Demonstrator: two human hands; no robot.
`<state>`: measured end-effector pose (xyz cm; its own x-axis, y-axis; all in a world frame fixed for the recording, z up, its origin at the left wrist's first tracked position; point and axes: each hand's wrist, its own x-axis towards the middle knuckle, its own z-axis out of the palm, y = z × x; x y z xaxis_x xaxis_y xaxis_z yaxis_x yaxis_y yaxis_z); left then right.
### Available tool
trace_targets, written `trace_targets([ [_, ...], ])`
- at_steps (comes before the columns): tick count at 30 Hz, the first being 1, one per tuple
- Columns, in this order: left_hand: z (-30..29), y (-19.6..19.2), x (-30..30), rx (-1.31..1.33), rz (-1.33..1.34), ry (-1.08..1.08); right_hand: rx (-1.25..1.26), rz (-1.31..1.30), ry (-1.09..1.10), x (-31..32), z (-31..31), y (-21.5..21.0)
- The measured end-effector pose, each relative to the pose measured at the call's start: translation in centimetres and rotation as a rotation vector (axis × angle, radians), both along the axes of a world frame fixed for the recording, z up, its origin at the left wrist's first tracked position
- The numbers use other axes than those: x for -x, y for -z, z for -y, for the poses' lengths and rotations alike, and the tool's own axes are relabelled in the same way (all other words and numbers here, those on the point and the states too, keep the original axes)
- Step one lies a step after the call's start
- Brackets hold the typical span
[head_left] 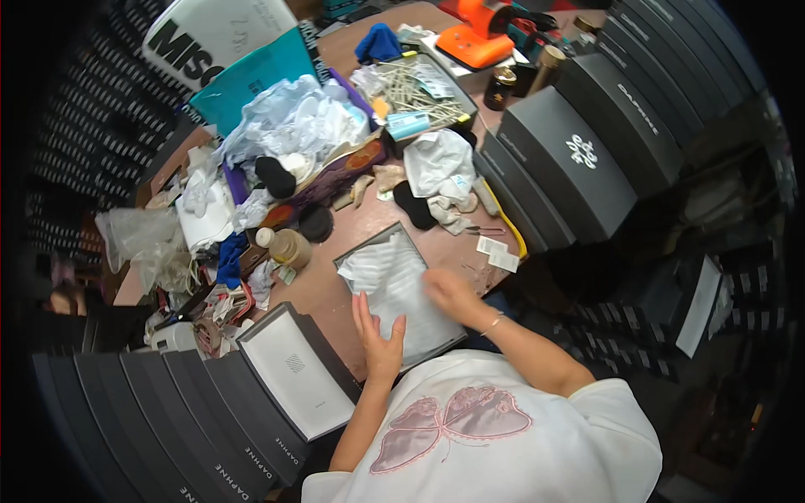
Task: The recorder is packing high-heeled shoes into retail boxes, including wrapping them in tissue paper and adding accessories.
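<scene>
A grey open shoebox (459, 339) sits on the table in front of me, with a white crinkled wrapping sheet (392, 272) spread across its inside. Whatever lies beneath the sheet is hidden. My left hand (381, 339) rests at the box's near left side, thumb and fingers apart, touching the sheet's edge. Over the right part of the sheet is my right hand (453, 295), its fingers curled and blurred, so their hold cannot be made out. A bracelet shows at that wrist.
Left of the box stand a cream bottle (292, 248) and an open white-lined box (298, 373) against a row of grey boxes (168, 419). A purple bin of crumpled paper (293, 117), a tray of sticks (423, 92) and an orange tape dispenser (476, 42) lie beyond. Grey boxes (570, 159) stack right.
</scene>
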<state>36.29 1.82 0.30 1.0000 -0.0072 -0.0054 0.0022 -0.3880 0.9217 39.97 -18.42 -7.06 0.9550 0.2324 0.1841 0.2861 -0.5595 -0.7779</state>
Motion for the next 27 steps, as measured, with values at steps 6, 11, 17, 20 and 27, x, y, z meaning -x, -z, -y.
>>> trace_targets([
  [6,-2.0,4.7,2.8,0.459,-0.546,-0.262,0.685,-0.121,0.311,-2.0,13.4,7.5],
  [11,1.2,4.2,-0.6,0.142,-0.182,0.276,0.67,-0.191,0.411,-3.0,13.3,8.2],
  [17,11.8,5.5,-5.5,0.098,0.091,0.385,-0.222,-0.092,0.49,-7.6,11.8,-4.5],
  [20,13.2,6.1,-4.5,-0.035,0.035,0.596,-0.45,-0.122,0.25,-7.0,4.7,-16.1],
  [27,4.0,0.5,1.2,0.11,-0.119,0.908,-0.05,-0.098,0.062,-5.1,-0.7,-10.3],
])
